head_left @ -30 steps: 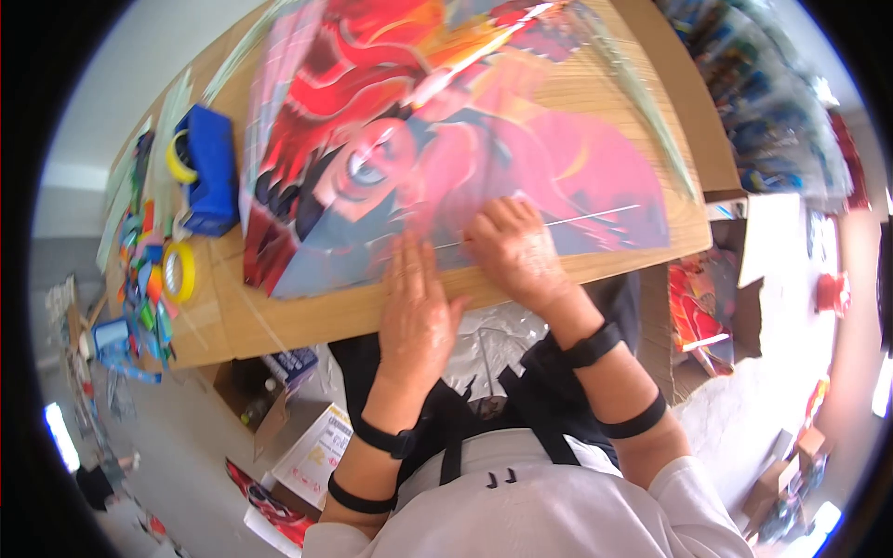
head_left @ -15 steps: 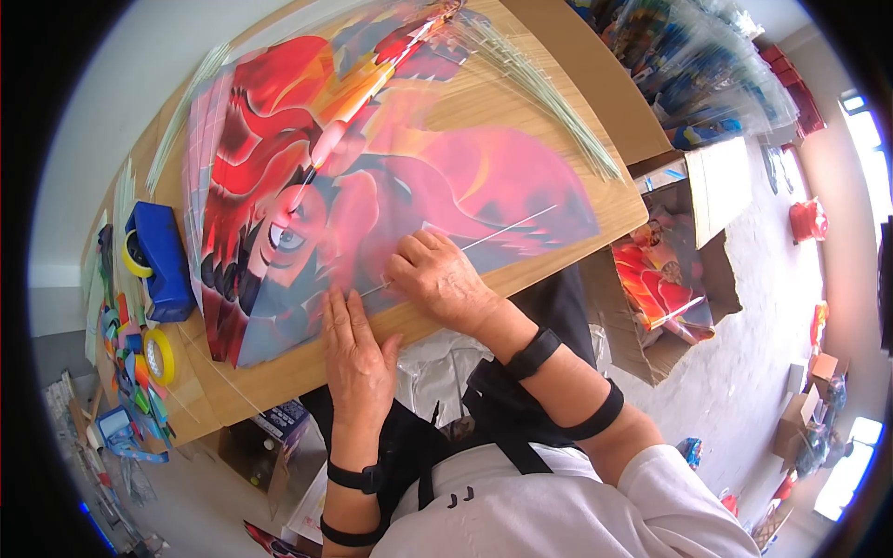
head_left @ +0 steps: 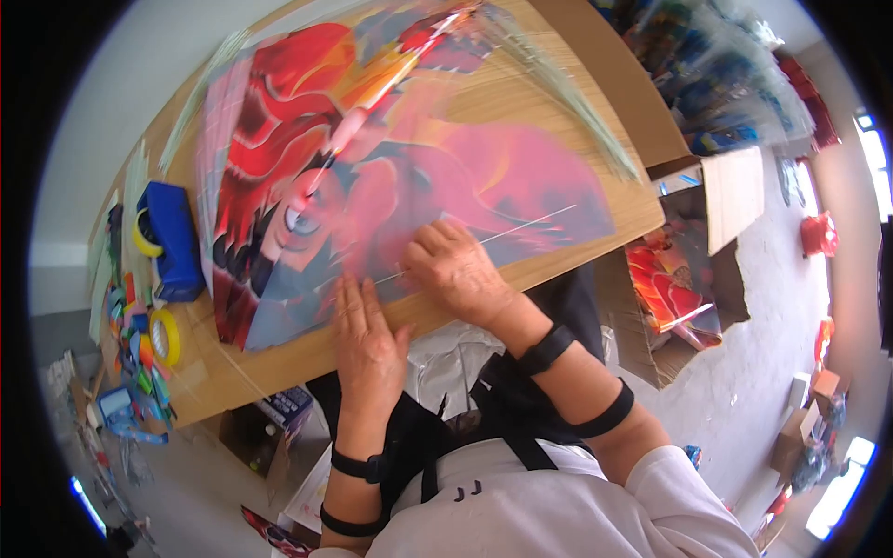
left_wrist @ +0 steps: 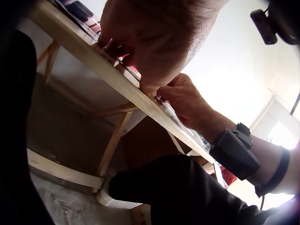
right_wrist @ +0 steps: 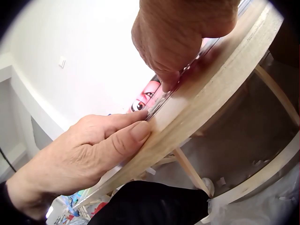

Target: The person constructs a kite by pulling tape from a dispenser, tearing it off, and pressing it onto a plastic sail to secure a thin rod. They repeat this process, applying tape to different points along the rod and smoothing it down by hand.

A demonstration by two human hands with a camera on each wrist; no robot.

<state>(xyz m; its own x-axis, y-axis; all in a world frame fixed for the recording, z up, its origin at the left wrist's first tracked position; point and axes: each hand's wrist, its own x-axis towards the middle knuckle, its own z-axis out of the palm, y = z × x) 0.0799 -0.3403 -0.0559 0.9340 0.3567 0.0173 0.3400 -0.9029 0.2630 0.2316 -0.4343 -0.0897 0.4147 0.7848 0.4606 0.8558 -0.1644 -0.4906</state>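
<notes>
Printed sheets with a red, orange and grey picture (head_left: 521, 177) lie fanned on a wooden table (head_left: 223, 386). Along the near part of the top sheet runs a thin white stick (head_left: 539, 220). My left hand (head_left: 370, 352) rests on the sheet near the table edge, fingers straight; its thumb lies beside that edge in the right wrist view. To its right, my right hand (head_left: 460, 277) has curled fingers and pinches the stick against the sheet. In the left wrist view, thumb and finger of the right hand (left_wrist: 190, 105) meet at the edge; its fingertips are partly hidden.
A blue tape dispenser (head_left: 175, 240), a yellow tape roll (head_left: 165, 337) and coloured small items (head_left: 139, 372) stand at the left. Pale sticks (head_left: 581, 116) lie at the far right. Past the right edge, an open carton (head_left: 642, 325) holds printed pieces; bagged goods (head_left: 726, 84) are piled beyond.
The head view has swung, shifting the whole scene within it. My right hand sits slightly nearer my left than a second ago. Both hands stay on the sheet.
</notes>
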